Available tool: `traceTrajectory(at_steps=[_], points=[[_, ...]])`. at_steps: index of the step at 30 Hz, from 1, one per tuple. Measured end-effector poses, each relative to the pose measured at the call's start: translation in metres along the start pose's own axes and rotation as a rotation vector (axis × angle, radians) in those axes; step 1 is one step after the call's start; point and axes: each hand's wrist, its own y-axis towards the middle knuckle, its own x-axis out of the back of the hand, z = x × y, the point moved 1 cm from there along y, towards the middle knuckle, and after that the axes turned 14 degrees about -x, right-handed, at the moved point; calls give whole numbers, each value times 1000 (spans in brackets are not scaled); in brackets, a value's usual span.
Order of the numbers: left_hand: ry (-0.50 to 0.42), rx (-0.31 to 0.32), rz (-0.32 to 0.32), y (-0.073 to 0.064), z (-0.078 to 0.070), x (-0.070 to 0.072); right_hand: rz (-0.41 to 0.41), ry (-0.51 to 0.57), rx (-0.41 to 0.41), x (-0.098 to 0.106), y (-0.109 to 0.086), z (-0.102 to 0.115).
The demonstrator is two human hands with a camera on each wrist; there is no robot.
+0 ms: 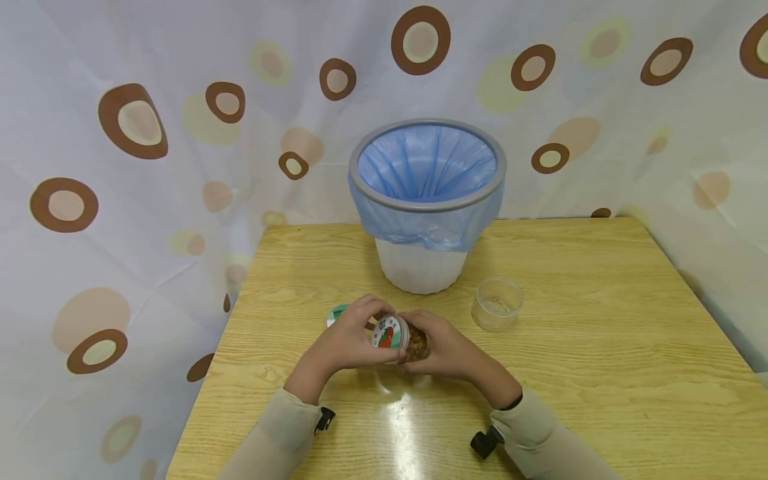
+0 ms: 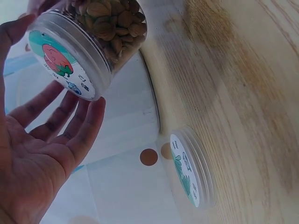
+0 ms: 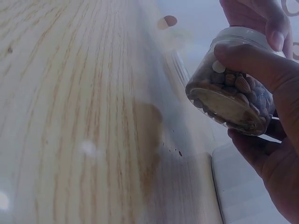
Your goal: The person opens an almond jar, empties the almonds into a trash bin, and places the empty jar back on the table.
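A clear plastic jar of almonds (image 1: 418,344) is tilted on its side just above the table, between both hands. My right hand (image 1: 447,348) grips its body, thumb on one side and fingers on the other, as the right wrist view also shows. On the jar sits a lid (image 2: 63,60) with a red and green picture label, turned toward the left. My left hand (image 1: 345,341) holds this lid by its rim between thumb and fingertips. A second round lid (image 2: 189,170), with a green plant label, lies on the table beyond the left hand, partly covered by it in the head view.
A white bin (image 1: 423,267) lined with a blue bag (image 1: 427,160) stands at the back of the wooden table (image 1: 600,320). To its front right is an open clear plastic jar (image 1: 497,305). Behind hangs a spotted curtain (image 1: 198,153).
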Motion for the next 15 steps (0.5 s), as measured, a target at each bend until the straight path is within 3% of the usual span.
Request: traceTrajectory(at_steps=[7,15], points=[[27,10,6,-1,-2,0,-8,16,39,0,0,1],[33,26,18,-1,-1,0,31,42,11,-1,-1,2]])
